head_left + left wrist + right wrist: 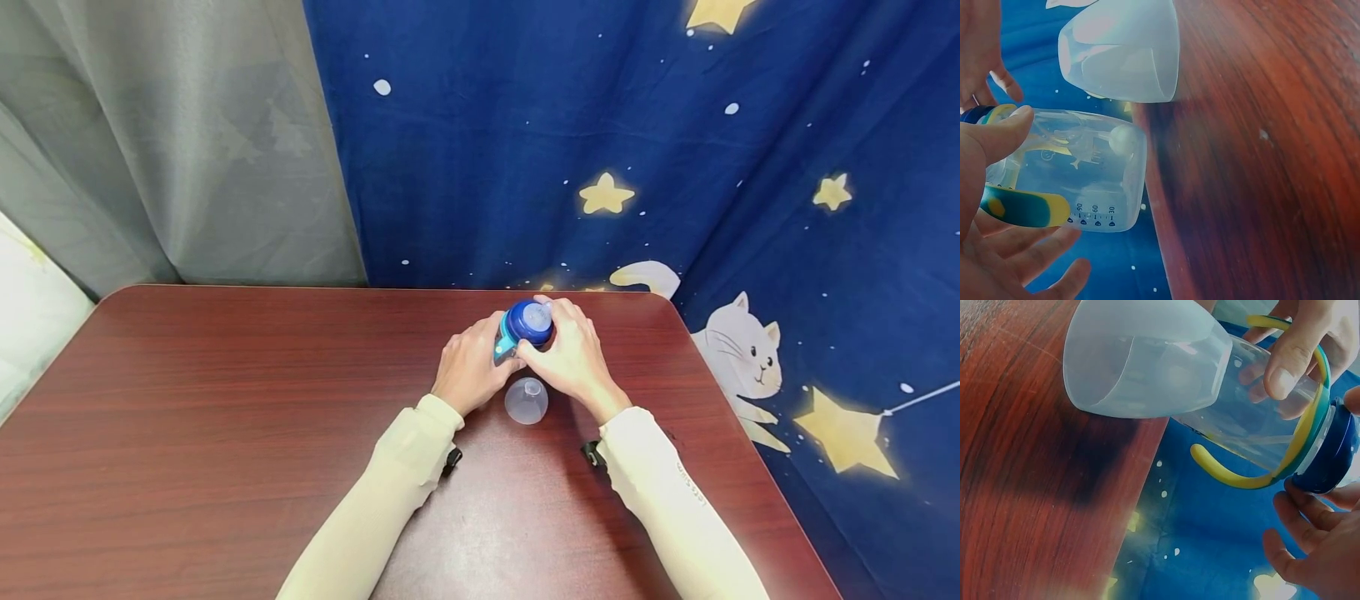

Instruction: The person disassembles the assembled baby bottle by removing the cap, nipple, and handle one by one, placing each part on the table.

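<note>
A clear baby bottle [1094, 169] with measuring marks is held between both hands near the table's far edge. My left hand [468, 362] grips its upper body by the teal and yellow handles [1229, 475], thumb laid across the side. The fingers and thumb of my right hand [573, 354] hold the dark blue collar [525, 325] at the top. Inside the bottle, a thin straw ends in a whitish ball [1124, 139]. On the near side of the hands, a translucent dome cap [527, 402] stands on the table.
The brown wooden table [247, 433] reaches well to the left of the hands. Behind it hang a grey curtain [217, 150] and a blue curtain [487, 142] with stars. Dark straps with small devices [592, 454] sit at the wrists.
</note>
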Demonstrator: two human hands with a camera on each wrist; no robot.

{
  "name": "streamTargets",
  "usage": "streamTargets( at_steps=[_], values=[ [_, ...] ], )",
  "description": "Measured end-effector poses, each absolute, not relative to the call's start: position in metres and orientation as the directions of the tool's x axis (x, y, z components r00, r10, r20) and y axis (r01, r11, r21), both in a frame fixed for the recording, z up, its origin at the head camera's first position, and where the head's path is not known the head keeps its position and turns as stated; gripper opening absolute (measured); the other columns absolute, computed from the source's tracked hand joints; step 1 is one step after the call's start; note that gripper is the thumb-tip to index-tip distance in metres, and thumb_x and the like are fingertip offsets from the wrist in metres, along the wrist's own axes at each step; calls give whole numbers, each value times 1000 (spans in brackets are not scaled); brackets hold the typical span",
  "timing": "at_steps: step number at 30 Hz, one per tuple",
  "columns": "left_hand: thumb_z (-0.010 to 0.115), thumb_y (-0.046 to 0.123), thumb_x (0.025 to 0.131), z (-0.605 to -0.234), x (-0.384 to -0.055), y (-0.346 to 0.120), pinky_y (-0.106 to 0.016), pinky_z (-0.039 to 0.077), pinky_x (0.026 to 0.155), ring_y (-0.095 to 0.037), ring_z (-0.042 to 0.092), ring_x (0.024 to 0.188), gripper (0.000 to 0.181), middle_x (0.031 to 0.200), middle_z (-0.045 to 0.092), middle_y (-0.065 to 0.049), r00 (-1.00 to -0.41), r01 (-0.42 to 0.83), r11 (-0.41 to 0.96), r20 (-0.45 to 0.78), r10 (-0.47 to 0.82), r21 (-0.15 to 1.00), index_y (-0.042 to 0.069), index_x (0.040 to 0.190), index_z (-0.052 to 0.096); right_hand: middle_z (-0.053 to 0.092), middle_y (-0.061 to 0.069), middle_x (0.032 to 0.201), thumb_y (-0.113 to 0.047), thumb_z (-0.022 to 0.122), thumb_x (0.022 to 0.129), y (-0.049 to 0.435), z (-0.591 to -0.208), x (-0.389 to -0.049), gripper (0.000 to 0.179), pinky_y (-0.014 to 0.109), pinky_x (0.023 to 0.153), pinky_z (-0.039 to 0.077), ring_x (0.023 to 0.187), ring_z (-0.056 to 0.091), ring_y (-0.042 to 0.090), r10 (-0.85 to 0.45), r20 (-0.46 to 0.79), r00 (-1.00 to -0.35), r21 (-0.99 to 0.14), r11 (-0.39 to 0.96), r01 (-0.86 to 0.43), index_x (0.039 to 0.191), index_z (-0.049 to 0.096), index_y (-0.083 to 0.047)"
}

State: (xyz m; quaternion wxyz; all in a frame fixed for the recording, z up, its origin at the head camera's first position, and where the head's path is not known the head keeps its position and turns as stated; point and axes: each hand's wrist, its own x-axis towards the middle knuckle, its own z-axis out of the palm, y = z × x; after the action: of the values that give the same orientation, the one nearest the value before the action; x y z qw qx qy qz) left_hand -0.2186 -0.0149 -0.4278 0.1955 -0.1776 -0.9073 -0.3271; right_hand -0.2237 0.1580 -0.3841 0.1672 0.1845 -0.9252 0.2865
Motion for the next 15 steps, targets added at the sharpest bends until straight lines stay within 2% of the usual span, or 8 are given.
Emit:
streamTargets(
  at_steps=[4, 8, 11, 15],
  values=[
    [83, 39, 80, -428, -218, -16, -45, 52, 77, -23, 64, 89, 64, 104, 68, -5, -864, 446, 728, 464, 196, 521, 12, 131, 56, 59, 12, 126, -38, 71, 80, 159, -384, -223, 72, 53, 98, 39, 114, 54, 32, -257, 401, -879, -471, 765, -439, 141, 51, -6],
    [82, 41, 80, -428, -218, -16, -46, 51, 79, -23, 64, 91, 66, 107, 68, -6, -865, 445, 728, 461, 200, 521, 12, 133, 56, 58, 12, 130, -58, 70, 81, 156, -384, -222, 85, 54, 99, 38, 116, 54, 33, -168, 396, -903, -477, 803, -358, 147, 46, -11],
    [82, 41, 80, -427, -218, -16, -47, 51, 81, -22, 64, 91, 66, 109, 68, -6, -868, 442, 726, 457, 197, 527, 12, 134, 55, 63, 10, 121, -72, 68, 75, 153, -384, -221, 92, 53, 97, 39, 112, 56, 32, -67, 417, -906, -485, 827, -284, 143, 52, -13],
    [82, 40, 80, -426, -218, -16, -47, 50, 82, -22, 63, 91, 67, 107, 67, -6, -871, 436, 726, 452, 192, 532, 12, 134, 55, 65, 5, 100, -80, 66, 70, 150, -383, -220, 86, 50, 90, 43, 99, 58, 29, 6, 451, -893, -476, 848, -235, 125, 65, -13]
  ],
)
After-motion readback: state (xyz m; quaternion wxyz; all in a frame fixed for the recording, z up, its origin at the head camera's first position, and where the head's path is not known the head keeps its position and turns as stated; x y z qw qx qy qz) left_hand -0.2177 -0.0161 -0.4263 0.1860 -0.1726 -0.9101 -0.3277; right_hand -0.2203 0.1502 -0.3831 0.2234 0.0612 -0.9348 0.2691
